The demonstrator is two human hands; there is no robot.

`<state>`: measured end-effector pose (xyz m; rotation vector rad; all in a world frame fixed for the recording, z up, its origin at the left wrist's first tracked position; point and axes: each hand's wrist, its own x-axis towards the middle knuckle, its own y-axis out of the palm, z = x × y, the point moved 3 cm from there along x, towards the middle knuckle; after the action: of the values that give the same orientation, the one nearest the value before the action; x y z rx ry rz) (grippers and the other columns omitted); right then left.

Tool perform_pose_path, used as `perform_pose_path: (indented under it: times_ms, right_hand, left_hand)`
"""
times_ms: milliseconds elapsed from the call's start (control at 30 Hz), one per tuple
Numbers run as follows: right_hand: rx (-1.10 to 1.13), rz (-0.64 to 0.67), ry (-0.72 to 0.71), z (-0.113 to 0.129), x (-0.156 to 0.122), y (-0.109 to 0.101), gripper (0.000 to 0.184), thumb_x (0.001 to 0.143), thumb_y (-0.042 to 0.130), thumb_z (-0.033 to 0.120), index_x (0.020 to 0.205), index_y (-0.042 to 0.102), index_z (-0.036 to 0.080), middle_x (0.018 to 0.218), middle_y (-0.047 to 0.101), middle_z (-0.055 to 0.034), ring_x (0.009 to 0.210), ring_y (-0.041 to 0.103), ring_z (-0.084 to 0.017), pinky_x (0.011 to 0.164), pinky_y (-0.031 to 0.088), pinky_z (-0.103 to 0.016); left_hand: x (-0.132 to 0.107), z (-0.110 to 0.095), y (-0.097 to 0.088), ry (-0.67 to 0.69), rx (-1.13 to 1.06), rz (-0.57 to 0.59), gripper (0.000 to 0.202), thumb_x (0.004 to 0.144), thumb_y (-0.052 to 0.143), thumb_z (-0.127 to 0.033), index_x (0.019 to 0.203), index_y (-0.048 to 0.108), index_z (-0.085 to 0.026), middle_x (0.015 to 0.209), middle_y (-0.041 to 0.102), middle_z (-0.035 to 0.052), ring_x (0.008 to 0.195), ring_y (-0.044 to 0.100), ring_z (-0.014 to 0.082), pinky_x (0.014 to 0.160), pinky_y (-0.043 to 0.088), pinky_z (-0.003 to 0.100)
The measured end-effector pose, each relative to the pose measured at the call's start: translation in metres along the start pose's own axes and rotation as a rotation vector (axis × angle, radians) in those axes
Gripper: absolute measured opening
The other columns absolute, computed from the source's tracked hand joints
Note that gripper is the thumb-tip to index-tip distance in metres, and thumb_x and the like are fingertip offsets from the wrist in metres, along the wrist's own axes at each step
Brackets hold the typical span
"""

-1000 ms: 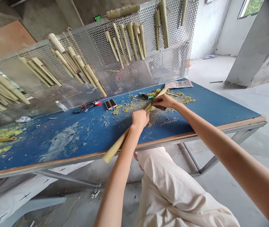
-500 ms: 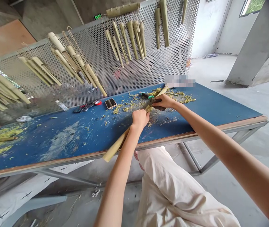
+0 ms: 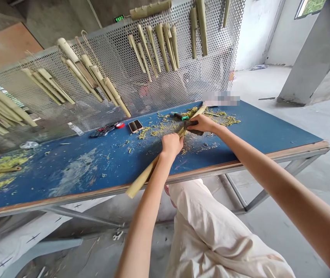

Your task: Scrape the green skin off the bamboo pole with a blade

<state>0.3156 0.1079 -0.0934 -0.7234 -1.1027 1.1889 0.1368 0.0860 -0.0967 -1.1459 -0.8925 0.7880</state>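
Observation:
My left hand (image 3: 172, 146) is closed around a long pale bamboo strip (image 3: 144, 177), which slants across the blue worktop with its lower end past the table's front edge. My right hand (image 3: 204, 123) grips a dark blade tool (image 3: 193, 128) against the strip's far part. A black handle with a green band (image 3: 181, 116) sticks out beyond that hand. The tool's edge is partly hidden by my fingers. Yellow-green shavings (image 3: 165, 127) lie scattered under and around both hands.
A perforated metal panel (image 3: 165, 65) along the table's back edge carries several hanging bamboo pieces. A phone (image 3: 135, 126), red tape (image 3: 119, 125), dark scissors (image 3: 101, 132) and a small bottle (image 3: 75, 129) lie on the worktop. A blurred paper (image 3: 220, 98) sits at the far end.
The whole view has tilted slightly. My hands, the tool and the bamboo strip stay in about the same place on the table.

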Motion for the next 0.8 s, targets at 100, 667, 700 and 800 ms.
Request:
perform_pose_path:
  times_ms: [100, 667, 700, 800]
  right_hand:
    - [-0.045, -0.083, 0.047, -0.002, 0.0, -0.002, 0.029, 0.09, 0.063, 0.038, 0.104, 0.076, 0.017, 0.089, 0.073, -0.011, 0.08, 0.065, -0.024, 0.065, 0.041, -0.028]
    - [-0.008, -0.004, -0.073, 0.015, -0.002, 0.001, 0.025, 0.09, 0.064, 0.039, 0.095, 0.074, 0.016, 0.082, 0.07, -0.0068, 0.071, 0.058, -0.018, 0.06, 0.034, -0.027]
    - [0.014, 0.022, -0.105, 0.017, -0.002, 0.003, 0.026, 0.09, 0.064, 0.04, 0.093, 0.073, 0.016, 0.081, 0.069, -0.0065, 0.07, 0.057, -0.018, 0.06, 0.034, -0.027]
    - [0.072, 0.047, -0.156, 0.02, -0.004, 0.004, 0.025, 0.09, 0.064, 0.041, 0.092, 0.073, 0.017, 0.08, 0.068, -0.0053, 0.069, 0.056, -0.017, 0.06, 0.035, -0.026]
  left_hand:
    - [0.0, 0.0, 0.0, 0.0, 0.005, -0.007, 0.051, 0.105, 0.038, -0.042, 0.112, 0.069, -0.003, 0.104, 0.073, 0.0244, 0.1, 0.072, 0.0309, 0.079, 0.05, 0.033]
    - [0.001, 0.002, 0.002, 0.004, 0.021, -0.011, 0.052, 0.105, 0.039, -0.044, 0.112, 0.071, -0.003, 0.105, 0.073, 0.0243, 0.1, 0.072, 0.0308, 0.079, 0.049, 0.033]
    - [0.001, 0.001, 0.002, 0.002, 0.024, -0.005, 0.051, 0.104, 0.041, -0.044, 0.112, 0.071, -0.004, 0.106, 0.073, 0.0242, 0.1, 0.072, 0.0307, 0.079, 0.049, 0.033]
    - [0.0, 0.001, 0.001, -0.002, 0.027, 0.015, 0.051, 0.104, 0.042, -0.045, 0.113, 0.071, -0.005, 0.108, 0.073, 0.0237, 0.102, 0.071, 0.03, 0.081, 0.049, 0.032]
